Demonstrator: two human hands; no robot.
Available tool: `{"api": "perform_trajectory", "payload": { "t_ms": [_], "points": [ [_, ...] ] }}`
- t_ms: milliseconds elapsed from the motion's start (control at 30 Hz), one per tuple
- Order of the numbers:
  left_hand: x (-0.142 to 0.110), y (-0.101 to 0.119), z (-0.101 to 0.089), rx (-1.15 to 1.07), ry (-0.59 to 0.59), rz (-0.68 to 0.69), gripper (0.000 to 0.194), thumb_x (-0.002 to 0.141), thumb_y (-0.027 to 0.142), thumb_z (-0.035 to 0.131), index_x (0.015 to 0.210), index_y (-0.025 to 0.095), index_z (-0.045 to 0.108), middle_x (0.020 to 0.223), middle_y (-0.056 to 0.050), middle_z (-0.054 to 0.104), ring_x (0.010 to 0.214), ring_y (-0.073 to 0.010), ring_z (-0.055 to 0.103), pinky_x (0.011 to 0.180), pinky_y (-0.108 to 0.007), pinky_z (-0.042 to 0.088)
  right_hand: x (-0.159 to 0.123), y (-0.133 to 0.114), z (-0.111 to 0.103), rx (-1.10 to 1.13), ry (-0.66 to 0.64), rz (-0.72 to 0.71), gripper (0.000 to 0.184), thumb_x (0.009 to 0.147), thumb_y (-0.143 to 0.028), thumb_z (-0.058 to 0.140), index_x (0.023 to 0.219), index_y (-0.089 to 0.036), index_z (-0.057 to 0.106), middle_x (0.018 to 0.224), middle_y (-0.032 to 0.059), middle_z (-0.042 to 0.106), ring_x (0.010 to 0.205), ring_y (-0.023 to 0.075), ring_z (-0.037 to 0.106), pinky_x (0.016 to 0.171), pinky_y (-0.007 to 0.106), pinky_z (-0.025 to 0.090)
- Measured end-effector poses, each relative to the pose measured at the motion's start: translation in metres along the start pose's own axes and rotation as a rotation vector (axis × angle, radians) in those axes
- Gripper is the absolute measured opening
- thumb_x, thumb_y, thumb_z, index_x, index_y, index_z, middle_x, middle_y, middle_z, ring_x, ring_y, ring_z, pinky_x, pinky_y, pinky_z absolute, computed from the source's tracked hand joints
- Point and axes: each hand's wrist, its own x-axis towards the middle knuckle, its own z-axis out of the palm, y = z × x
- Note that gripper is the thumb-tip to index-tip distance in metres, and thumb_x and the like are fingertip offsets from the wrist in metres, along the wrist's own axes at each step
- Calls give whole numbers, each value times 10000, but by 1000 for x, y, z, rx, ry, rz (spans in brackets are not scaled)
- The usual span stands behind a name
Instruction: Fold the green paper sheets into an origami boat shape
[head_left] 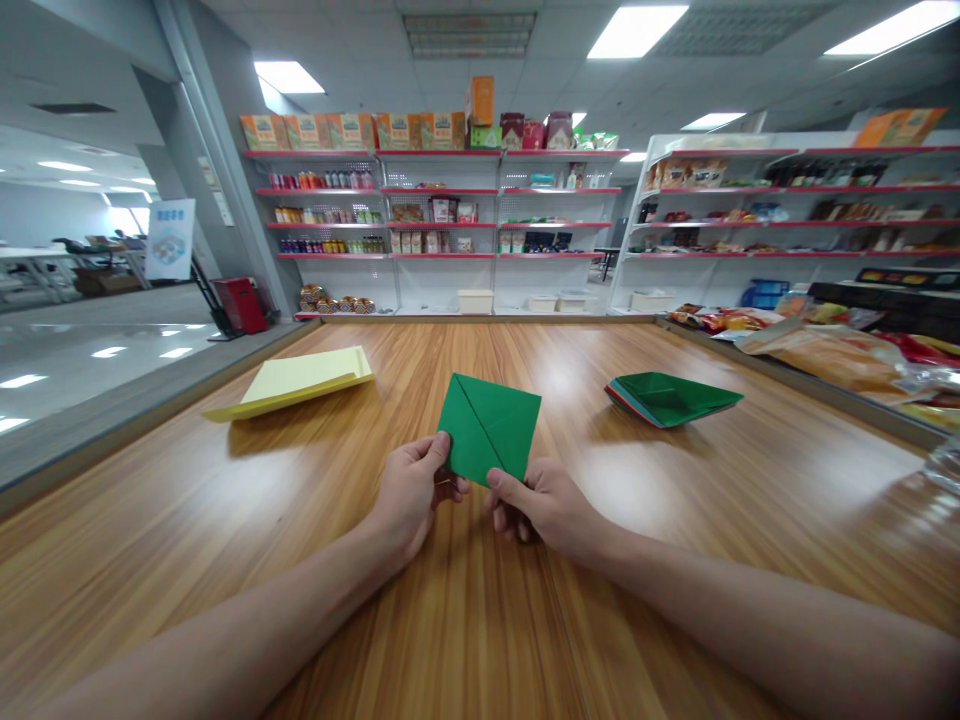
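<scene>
A folded square of green paper (495, 425) is held up above the table, tilted, with a diagonal seam across its face. My left hand (416, 480) pinches its lower left edge between thumb and fingers. At the bottom corner my right hand (544, 500) grips the same paper, thumb on the front and fingers curled behind. To the right lies a stack of folded papers (671, 398), green on top with blue and red edges below. A pad of yellow paper (304, 380) rests on the left, its edges curling up.
The wood-grain table (480, 620) spans the foreground. Packaged snacks (832, 350) crowd beyond its right edge, and clear plastic (943, 465) sits at the far right. Stocked shelves (439, 187) stand behind the table. A red box (240, 304) and a sign board (170, 240) are at the left.
</scene>
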Motion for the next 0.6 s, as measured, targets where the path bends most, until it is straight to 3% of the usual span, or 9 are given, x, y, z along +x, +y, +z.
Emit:
{"api": "perform_trajectory", "payload": {
  "t_ms": [200,400,600],
  "points": [
    [1,1,-1,1,-80,-66,327,730,410,671,640,114,568,540,-6,572,396,-80,489,379,-197,367,-2,5,-4,-18,-78,-67,491,799,-591,516,703,-116,593,521,18,590,373,67,489,344,161,341],
    [-5,0,4,4,14,13,315,732,396,662,616,131,540,508,14,546,395,-76,474,370,-186,353,-7,2,0,-154,-62,-53,559,815,-599,488,550,-115,577,419,22,535,324,71,470,310,157,347],
    [-3,-2,5,74,-9,-94,360,700,448,665,593,138,516,477,11,536,361,-81,457,361,-197,352,-15,2,3,-241,-121,-134,522,843,-534,493,541,-117,578,413,32,547,319,82,490,296,155,356]
  ]
}}
